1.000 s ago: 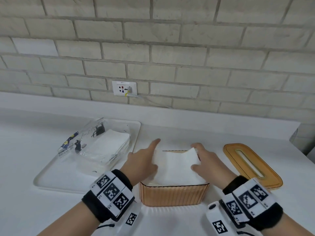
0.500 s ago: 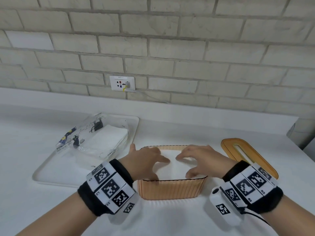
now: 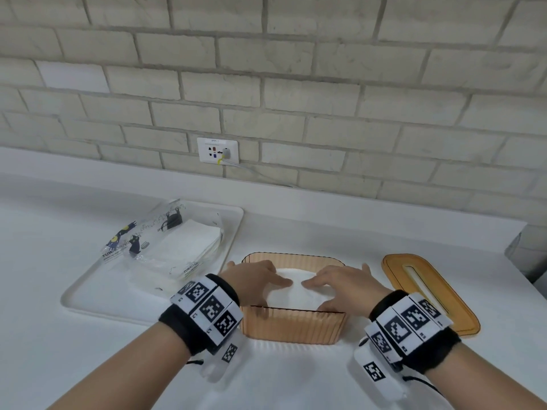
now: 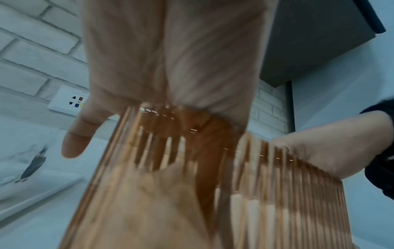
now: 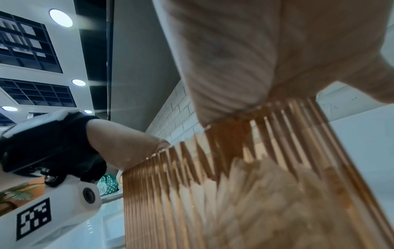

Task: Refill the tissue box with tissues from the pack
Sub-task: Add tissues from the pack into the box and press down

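Note:
An amber ribbed tissue box (image 3: 291, 325) stands lidless on the white counter, with a stack of white tissues (image 3: 296, 294) inside it. My left hand (image 3: 257, 279) and right hand (image 3: 340, 284) lie flat on top of the stack, fingers stretched out and pointing toward each other. The left thumb hangs outside the box's left wall (image 4: 149, 193). Through the ribbed wall (image 5: 245, 193) the tissues show as a pale mass. The clear printed tissue pack (image 3: 165, 247) lies on a tray at the left with tissues still in it.
The white tray (image 3: 97, 294) sits left of the box. The box's amber lid (image 3: 444, 294) with its slot lies on the counter to the right. A brick wall with a power socket (image 3: 218, 150) runs behind.
The tissue stack, which stood above the rim, has been pushed down into the box. Both hands moved from the stack's sides onto its top, fingers now meeting in the middle.

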A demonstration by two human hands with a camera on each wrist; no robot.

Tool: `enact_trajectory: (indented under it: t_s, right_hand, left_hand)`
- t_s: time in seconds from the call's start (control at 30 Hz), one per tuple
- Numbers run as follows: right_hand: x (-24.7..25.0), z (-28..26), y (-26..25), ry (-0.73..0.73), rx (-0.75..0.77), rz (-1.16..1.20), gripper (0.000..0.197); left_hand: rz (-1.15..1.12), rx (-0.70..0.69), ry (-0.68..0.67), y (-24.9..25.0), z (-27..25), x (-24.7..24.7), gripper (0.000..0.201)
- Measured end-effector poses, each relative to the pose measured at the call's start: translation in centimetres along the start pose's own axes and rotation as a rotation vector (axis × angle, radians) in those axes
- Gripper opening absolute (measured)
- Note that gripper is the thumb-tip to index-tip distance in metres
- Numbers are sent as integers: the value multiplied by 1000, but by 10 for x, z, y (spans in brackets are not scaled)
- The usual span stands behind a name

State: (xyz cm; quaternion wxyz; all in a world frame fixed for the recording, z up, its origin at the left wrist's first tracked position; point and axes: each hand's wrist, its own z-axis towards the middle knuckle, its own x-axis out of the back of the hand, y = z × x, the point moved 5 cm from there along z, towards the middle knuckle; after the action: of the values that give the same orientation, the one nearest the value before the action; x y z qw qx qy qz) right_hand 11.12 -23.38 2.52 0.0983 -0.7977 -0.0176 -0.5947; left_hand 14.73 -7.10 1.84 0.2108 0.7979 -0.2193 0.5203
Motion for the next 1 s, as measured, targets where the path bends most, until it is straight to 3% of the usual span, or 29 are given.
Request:
enact_trajectory:
  t_s: [0.07,0.17,0.23,0.27,0.37,0.5,0.7,0.87,1.0]
  right_hand:
    - [5,3,2,56,35,59,44]
    - [23,4,7,374,101,240,24]
    - [28,8,16,533,40,391,24]
    - [26,12,20,544,-9,466,25]
    - [6,26,26,426,-127,681,28]
    - [-13,27,31,384,-217,840,27]
    - [-14,29,34,422,-248,822,26]
    - [-12,28,34,433,-269,744,25]
    - [-13,30,37,440,-267,729,25]
  left_hand:
    - [-202,3,67,-4,-3,9,50]
    - [-550,5,400,-24,-22,35,23]
    - [-532,94,619,-52,-32,48,18]
    - [-494,169,664,-71,-32,48,18]
    - [-401,471,625,-137,-24,35,23]
    - [-273,778,413,-197,-19,9,33]
    - [-248,894,298,-218,-3,-15,51]
    - [-231,850,341,-215,9,-5,64]
    - [-229,877,263,-215,11,-2,65]
